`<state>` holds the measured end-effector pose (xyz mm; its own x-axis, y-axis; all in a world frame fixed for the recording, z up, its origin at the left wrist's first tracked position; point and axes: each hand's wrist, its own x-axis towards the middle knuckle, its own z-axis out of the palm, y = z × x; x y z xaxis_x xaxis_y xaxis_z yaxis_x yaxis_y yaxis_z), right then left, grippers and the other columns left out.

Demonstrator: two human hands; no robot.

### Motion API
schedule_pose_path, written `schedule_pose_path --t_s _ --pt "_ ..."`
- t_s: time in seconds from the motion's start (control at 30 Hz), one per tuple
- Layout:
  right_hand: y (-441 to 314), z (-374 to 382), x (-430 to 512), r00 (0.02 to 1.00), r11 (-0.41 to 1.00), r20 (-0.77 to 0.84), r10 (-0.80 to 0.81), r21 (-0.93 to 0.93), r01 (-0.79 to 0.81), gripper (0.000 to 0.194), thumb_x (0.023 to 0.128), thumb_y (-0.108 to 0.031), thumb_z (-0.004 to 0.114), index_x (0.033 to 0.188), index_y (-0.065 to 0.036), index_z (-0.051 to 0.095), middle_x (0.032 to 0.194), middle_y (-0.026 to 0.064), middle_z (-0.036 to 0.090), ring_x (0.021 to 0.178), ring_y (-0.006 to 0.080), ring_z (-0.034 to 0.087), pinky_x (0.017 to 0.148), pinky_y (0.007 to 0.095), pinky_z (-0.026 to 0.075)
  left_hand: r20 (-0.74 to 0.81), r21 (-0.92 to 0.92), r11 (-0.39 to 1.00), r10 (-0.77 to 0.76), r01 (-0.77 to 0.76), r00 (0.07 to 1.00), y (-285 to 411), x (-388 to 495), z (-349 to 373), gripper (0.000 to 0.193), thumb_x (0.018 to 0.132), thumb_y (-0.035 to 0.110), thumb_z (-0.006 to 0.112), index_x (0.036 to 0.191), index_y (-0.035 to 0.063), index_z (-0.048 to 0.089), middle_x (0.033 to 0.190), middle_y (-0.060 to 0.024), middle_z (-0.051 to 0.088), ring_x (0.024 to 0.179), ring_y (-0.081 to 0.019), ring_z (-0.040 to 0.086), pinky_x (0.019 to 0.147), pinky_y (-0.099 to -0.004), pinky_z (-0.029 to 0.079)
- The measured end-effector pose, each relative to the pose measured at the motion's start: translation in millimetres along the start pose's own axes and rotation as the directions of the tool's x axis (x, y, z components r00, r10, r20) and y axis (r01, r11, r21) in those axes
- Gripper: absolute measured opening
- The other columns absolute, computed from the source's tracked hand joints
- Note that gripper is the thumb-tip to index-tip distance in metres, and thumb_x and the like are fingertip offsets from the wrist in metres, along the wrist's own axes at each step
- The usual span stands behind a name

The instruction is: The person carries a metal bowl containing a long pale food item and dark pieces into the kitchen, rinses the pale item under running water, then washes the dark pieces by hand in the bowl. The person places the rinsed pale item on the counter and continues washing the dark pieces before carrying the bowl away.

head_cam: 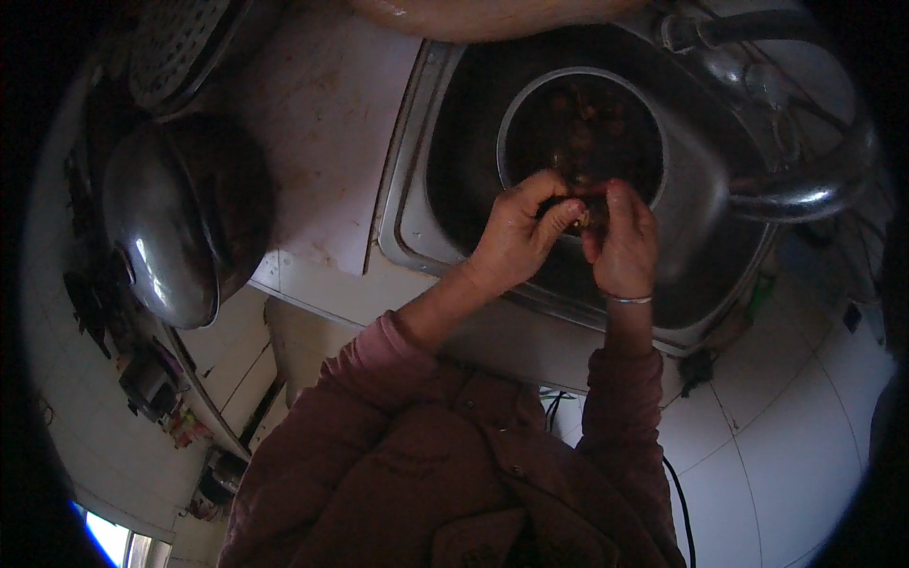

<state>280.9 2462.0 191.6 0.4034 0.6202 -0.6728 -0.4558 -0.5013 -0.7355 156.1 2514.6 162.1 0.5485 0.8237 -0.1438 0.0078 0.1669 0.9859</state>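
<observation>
Both hands are over the near edge of a round metal bowl [503, 135] in a stainless steel sink [699, 234]. Between the fingertips of my left hand [515, 234] and my right hand [625, 245] is a small yellowish-brown piece [582, 219], mostly covered by the fingers. What it is, I cannot tell. My left thumb and forefinger pinch it from one side, while the right fingers close in on the other. Inside the bowl, several small brown pieces [582, 135] lie in what looks like dark water. My right wrist wears a thin pale bangle [630, 299].
A curved chrome faucet spout [795, 195] reaches over the sink's right side. Left of the sink lies a pale, stained board [319, 142]. Beyond it stand a shiny metal vessel [163, 227] and a perforated metal pan [177, 53]. A tan rounded object [497, 21] borders the top.
</observation>
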Motion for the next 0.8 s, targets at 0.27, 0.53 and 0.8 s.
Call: schedule_pose_path --t_s 0.27,0.53,0.8 --pt "17.5 2.0 4.9 0.999 0.982 0.029 0.024 0.188 -0.029 0.024 0.089 -0.031 0.052 0.093 -0.007 0.057 0.072 0.0008 0.057 0.046 0.0062 0.045 0.033 0.0196 0.028 0.019 0.093 0.994 0.05 -0.052 0.999 0.1 4.4 11.5 0.009 0.09 0.008 0.051 0.084 0.001 0.051 0.073 -0.0017 0.051 0.07 -0.008 0.048 0.063 -0.0237 0.042" --pt "24.9 -21.9 20.3 0.965 0.974 0.174 -0.195 0.147 0.171 0.014 0.09 -0.016 0.05 0.101 -0.009 0.056 0.085 0.0025 0.058 0.068 0.0101 0.053 0.047 0.0222 0.042 -0.113 -0.227 0.898 -0.409 0.377 0.906 -8.7 8.7 -11.4 0.027 0.093 0.022 0.043 0.074 0.0041 0.049 0.063 -0.0005 0.046 0.054 -0.0094 0.041 0.05 -0.0258 0.036" --pt "53.1 -56.9 68.2 0.772 0.385 0.142 -0.62 -0.802 0.457 0.019 0.077 -0.011 0.062 0.095 -0.006 0.059 0.09 0.0124 0.056 0.08 0.0276 0.054 0.069 0.0358 0.045 -0.043 -0.246 0.861 -0.469 0.446 0.882 15.6 4.1 -42.7 0.022 0.092 0.025 0.042 0.08 0.0091 0.05 0.07 -0.0002 0.05 0.053 -0.0074 0.036 0.05 -0.0197 0.03"
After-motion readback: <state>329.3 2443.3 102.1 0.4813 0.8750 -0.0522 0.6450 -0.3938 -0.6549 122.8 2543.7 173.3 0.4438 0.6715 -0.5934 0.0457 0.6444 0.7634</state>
